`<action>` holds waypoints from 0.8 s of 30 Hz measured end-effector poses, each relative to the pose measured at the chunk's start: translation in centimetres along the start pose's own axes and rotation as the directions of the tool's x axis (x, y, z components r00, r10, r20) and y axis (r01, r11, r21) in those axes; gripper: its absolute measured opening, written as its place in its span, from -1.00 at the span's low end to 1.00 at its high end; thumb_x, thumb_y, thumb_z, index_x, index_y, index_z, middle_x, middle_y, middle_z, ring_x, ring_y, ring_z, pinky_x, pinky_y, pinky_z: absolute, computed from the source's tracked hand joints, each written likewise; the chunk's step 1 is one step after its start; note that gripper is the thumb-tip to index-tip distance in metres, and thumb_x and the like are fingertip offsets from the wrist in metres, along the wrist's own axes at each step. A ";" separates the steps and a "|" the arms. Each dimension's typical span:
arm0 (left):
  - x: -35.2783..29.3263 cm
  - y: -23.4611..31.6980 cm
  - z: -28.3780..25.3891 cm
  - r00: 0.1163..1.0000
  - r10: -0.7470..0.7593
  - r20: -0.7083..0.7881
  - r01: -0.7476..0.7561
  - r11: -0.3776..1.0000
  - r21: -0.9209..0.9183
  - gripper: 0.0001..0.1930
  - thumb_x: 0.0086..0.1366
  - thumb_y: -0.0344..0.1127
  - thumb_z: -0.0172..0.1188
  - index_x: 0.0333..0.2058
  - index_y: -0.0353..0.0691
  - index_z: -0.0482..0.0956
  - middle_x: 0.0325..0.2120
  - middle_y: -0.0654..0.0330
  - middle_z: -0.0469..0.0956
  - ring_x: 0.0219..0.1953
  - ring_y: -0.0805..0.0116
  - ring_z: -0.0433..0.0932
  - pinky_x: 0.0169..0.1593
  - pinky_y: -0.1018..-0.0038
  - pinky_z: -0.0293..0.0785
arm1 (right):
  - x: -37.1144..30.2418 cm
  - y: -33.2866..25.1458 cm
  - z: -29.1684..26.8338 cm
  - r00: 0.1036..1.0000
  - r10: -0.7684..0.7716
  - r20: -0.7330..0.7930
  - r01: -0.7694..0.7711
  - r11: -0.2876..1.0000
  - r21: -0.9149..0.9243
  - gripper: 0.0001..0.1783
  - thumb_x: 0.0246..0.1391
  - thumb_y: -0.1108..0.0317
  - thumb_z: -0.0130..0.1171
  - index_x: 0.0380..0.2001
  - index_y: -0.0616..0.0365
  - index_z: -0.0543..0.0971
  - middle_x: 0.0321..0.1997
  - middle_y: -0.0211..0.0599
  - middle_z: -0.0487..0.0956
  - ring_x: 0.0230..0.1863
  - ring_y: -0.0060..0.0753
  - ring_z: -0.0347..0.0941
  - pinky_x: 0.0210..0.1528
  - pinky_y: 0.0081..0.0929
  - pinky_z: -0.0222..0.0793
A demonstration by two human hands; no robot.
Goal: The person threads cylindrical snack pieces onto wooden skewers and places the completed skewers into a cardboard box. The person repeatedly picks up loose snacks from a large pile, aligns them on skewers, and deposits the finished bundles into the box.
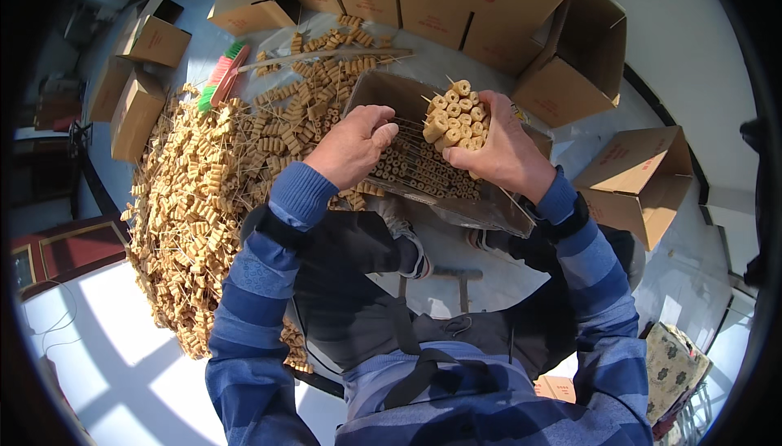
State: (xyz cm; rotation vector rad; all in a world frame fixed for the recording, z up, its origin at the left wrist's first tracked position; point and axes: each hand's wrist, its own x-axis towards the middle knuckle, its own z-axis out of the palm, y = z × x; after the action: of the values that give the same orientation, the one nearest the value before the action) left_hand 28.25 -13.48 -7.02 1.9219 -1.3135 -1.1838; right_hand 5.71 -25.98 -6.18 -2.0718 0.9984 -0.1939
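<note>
My right hand [509, 149] is closed round a bundle of skewered rolls [459, 120], tan hollow pieces on thin sticks, raised above an open cardboard box [489, 216]. Some stick ends poke out at the bundle's upper left. Inside the box, more skewered rolls [419, 171] lie packed in rows, their round ends showing. Over the box's left side is my left hand [356, 143], its fingers loosely bent and thumb apart, with nothing visible in it.
A large heap of loose skewered rolls [191, 234] spreads over the floor at left. A red-and-green brush [221, 77] with a long handle lies on it. Cardboard cartons [436, 6] line the far side; open ones [635, 173] stand at right. My knees flank the box.
</note>
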 end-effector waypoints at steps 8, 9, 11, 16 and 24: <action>10.9 -6.8 4.3 0.916 -0.240 0.321 -0.045 0.735 0.677 -0.62 0.42 -0.25 0.00 0.12 -0.31 0.45 0.08 -0.18 0.45 0.10 -0.17 0.46 0.18 0.15 0.42 | 2.4 6.3 5.2 0.998 0.023 0.063 0.005 0.913 -0.409 0.02 -0.33 -0.06 0.44 0.16 0.26 0.27 0.05 -0.02 0.44 0.08 0.03 0.40 0.05 -0.04 0.37; 12.2 -7.6 5.2 0.909 -0.326 0.260 0.068 0.730 0.680 -0.62 0.40 -0.27 -0.01 0.12 -0.30 0.46 0.10 -0.18 0.44 0.10 -0.18 0.47 0.18 0.14 0.42 | 2.7 6.8 5.7 0.997 0.037 0.073 -0.003 0.905 -0.426 0.02 -0.33 -0.07 0.44 0.16 0.25 0.27 0.05 -0.02 0.44 0.08 0.03 0.40 0.06 -0.03 0.36; 14.2 -9.4 6.4 0.885 -0.375 0.277 0.050 0.666 0.744 -0.57 0.32 -0.33 0.04 0.15 -0.27 0.45 0.15 -0.16 0.41 0.14 -0.15 0.46 0.22 0.15 0.41 | 3.4 7.5 6.9 0.995 0.036 0.091 0.010 0.887 -0.462 0.04 -0.34 -0.09 0.45 0.17 0.25 0.27 0.05 -0.03 0.44 0.09 0.02 0.40 0.07 -0.03 0.35; 16.2 -14.1 9.2 0.843 -0.470 0.262 0.076 0.586 0.807 -0.28 0.17 -0.30 0.17 0.34 -0.20 0.22 0.32 -0.12 0.23 0.36 -0.14 0.21 0.34 0.02 0.21 | 5.1 8.8 9.1 0.969 0.176 0.175 -0.062 0.855 -0.515 0.06 -0.30 -0.12 0.45 0.22 0.20 0.24 0.13 -0.03 0.38 0.17 0.05 0.32 0.18 0.05 0.25; 16.7 -18.1 11.3 0.816 -0.466 0.342 -0.077 0.499 0.863 -0.45 0.44 -0.18 -0.25 0.39 -0.02 0.17 0.43 0.07 0.06 0.45 -0.10 0.01 0.41 -0.08 0.07 | 6.3 10.6 11.8 0.975 0.141 0.174 -0.010 0.803 -0.595 0.13 -0.25 -0.12 0.45 0.31 0.18 0.17 0.21 -0.02 0.31 0.26 0.04 0.22 0.28 0.05 0.16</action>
State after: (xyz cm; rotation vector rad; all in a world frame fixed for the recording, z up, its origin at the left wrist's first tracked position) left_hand 29.09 -21.19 -32.98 2.5772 -2.3962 -1.4059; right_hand 8.97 -27.14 -22.89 -2.5343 1.1001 0.4345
